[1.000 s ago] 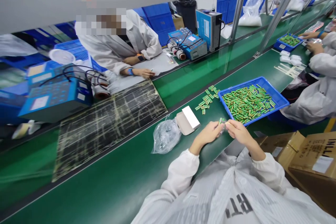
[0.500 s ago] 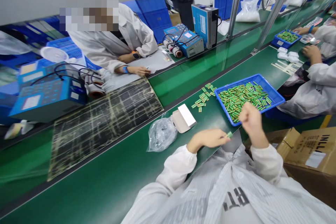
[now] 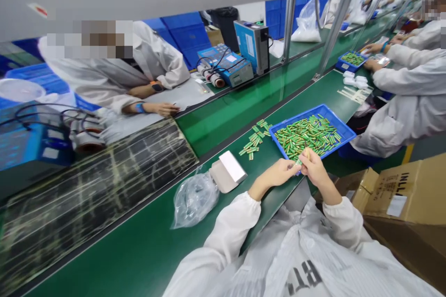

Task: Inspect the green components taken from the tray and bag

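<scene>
My left hand [image 3: 275, 174] and my right hand [image 3: 314, 168] meet just in front of a blue plastic tray [image 3: 340, 119]. Between their fingertips is a small green cylinder [image 3: 298, 162], partly hidden by my fingers. The tray is heaped with many similar green cylinders, and my right hand overlaps its front corner. To the left of the tray, a loose pile of green cylinders [image 3: 254, 140] lies on the green bench belt [image 3: 139, 209]. Farther left are a white and beige card box [image 3: 228, 171] and a clear plastic bag [image 3: 194, 199].
Across the belt, a co-worker [image 3: 156, 74] rests a hand on a white sheet near blue bench machines [image 3: 226, 67]. Another co-worker [image 3: 400, 111] sits to my right behind the tray. Cardboard cartons [image 3: 400, 190] stand at the lower right. A metal shelf beam runs overhead.
Half a second ago my right hand was raised over the tray, apart from my left. Now both hands are together at the tray's front corner. The view has swung, shifting the bench leftward.
</scene>
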### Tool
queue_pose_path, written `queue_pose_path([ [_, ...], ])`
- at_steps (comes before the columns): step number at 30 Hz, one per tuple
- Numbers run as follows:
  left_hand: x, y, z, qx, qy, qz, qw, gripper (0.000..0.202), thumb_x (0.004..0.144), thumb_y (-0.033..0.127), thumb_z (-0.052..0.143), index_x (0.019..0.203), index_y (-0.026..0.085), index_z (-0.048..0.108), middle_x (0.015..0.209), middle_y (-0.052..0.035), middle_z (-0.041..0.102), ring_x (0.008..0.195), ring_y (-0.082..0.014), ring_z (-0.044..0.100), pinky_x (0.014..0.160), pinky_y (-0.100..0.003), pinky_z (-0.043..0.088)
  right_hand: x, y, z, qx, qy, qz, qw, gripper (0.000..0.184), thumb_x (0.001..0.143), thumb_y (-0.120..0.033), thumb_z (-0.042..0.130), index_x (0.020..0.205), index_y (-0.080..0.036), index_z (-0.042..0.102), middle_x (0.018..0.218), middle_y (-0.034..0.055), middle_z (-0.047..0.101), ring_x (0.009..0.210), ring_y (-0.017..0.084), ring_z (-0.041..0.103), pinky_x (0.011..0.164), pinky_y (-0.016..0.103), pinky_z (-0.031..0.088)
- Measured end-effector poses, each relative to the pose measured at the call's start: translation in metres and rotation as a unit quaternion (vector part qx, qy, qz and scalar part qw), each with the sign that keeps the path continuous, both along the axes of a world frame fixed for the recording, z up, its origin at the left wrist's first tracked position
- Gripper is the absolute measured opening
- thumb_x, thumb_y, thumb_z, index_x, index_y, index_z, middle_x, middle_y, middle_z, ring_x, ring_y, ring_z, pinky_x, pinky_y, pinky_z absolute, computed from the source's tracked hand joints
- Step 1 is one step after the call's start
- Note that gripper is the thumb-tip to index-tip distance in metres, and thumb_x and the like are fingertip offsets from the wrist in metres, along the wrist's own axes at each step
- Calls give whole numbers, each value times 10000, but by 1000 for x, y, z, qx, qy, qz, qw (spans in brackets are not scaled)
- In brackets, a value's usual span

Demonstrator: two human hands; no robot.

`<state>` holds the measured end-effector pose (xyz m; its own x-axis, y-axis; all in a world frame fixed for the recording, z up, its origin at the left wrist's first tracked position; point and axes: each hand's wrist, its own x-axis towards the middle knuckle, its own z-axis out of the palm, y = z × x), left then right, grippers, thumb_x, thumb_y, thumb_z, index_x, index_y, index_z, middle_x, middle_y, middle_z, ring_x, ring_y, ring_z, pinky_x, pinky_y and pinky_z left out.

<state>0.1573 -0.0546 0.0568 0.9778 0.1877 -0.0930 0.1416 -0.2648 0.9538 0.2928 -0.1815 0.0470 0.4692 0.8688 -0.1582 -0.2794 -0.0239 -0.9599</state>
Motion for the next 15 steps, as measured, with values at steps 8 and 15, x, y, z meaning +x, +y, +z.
queue_pose_path([
  [8,11,-10,3,132,-24,-31,991,494,1081,495,374,765,182,589,705,-5,601,689,-157,533,684,-295,356,3,-8,13,-24,-16,-18,999,429,835,-440,747,783,-254,364,552,-123,338,424,60,260,396,194,194],
  [15,11,-18,-7,79,-43,-44,995,496,1099,478,291,730,210,485,642,7,565,666,-165,526,678,-286,369,-7,-8,24,-11,63,-30,998,460,787,-425,765,812,-264,335,518,-157,301,401,46,186,379,180,152],
])
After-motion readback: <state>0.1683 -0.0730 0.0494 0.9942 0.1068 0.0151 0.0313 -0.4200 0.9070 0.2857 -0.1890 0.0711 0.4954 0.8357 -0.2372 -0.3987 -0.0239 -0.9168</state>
